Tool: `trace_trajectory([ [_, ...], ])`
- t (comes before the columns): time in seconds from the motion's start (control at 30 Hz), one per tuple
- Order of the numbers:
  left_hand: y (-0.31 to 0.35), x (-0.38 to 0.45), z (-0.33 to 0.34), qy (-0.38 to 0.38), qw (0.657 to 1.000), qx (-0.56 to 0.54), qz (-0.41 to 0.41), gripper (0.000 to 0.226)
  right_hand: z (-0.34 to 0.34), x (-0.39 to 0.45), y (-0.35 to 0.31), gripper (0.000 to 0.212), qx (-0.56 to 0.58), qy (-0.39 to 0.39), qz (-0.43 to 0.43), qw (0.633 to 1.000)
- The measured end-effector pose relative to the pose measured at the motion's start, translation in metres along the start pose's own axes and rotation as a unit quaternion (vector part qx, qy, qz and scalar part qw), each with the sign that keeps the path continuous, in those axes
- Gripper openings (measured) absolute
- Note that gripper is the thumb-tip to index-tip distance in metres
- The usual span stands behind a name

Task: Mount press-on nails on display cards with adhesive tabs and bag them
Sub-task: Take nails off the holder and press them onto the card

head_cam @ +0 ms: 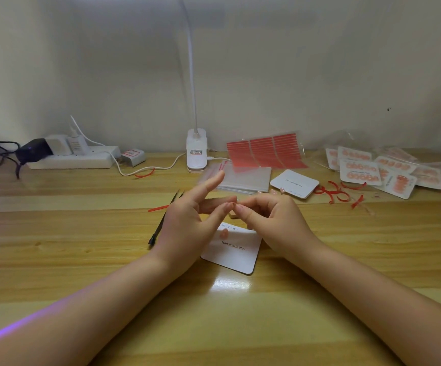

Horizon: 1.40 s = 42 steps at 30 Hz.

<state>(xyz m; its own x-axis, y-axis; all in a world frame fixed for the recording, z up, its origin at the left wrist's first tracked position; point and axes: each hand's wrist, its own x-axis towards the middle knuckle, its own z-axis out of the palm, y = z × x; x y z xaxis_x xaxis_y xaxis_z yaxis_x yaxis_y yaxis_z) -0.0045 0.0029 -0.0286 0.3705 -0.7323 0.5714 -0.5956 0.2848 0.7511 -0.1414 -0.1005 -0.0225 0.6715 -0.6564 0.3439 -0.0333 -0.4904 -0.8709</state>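
White display card (pixel 236 253) with one nail mounted lies mid-desk. Left hand (pixel 187 223) and right hand (pixel 269 217) pinch something tiny together above it, probably an adhesive tab; peel slowly, avoiding touching glue.

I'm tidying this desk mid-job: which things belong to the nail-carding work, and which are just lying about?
Job: left hand and right hand over the Handmade Nail card; black tweezers; red adhesive tab sheets; clear bags; blank cards; finished bagged cards.

Lying about: power strip; clip lamp; peeled red strips.
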Motion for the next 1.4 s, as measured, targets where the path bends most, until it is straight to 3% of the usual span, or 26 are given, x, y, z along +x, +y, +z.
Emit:
trace_trajectory([
  [0.17, -0.002, 0.001, 0.001, -0.001, 0.999, -0.037, -0.002, 0.057, -0.002, 0.0, -0.002, 0.013, -0.036, 0.019, 0.008, 0.999],
  [0.27, -0.006, 0.002, 0.0, 0.012, 0.999, -0.041, -0.01, 0.055, -0.007, 0.003, -0.007, 0.015, -0.138, 0.008, 0.005, 0.99],
  [0.33, -0.009, 0.003, -0.001, 0.024, 0.999, -0.033, -0.016, 0.055, -0.013, 0.006, -0.012, 0.022, -0.255, -0.033, 0.016, 0.966],
  [0.47, -0.012, 0.005, -0.001, 0.043, 0.998, -0.012, -0.033, 0.053, -0.021, 0.007, -0.024, 0.066, -0.398, -0.172, 0.067, 0.899],
  [0.57, -0.013, 0.005, -0.001, 0.049, 0.998, 0.001, -0.046, 0.051, -0.017, 0.004, -0.027, 0.067, -0.451, -0.218, 0.06, 0.863],
  [0.67, -0.015, 0.005, -0.001, 0.046, 0.997, 0.02, -0.058, 0.048, -0.015, 0.005, -0.028, 0.057, -0.429, -0.205, 0.061, 0.878],
  [0.83, -0.017, 0.005, 0.0, 0.021, 0.996, 0.043, -0.07, 0.048, -0.019, 0.009, -0.023, 0.061, -0.384, -0.217, 0.094, 0.893],
  [1.13, -0.01, 0.006, -0.002, -0.008, 0.988, -0.089, -0.126, 0.046, -0.015, 0.007, -0.022, 0.058, -0.331, -0.174, 0.052, 0.926],
  [1.4, -0.012, 0.01, -0.002, 0.007, 0.968, -0.167, -0.185, 0.048, -0.01, 0.007, -0.013, 0.074, -0.381, -0.183, 0.084, 0.902],
])
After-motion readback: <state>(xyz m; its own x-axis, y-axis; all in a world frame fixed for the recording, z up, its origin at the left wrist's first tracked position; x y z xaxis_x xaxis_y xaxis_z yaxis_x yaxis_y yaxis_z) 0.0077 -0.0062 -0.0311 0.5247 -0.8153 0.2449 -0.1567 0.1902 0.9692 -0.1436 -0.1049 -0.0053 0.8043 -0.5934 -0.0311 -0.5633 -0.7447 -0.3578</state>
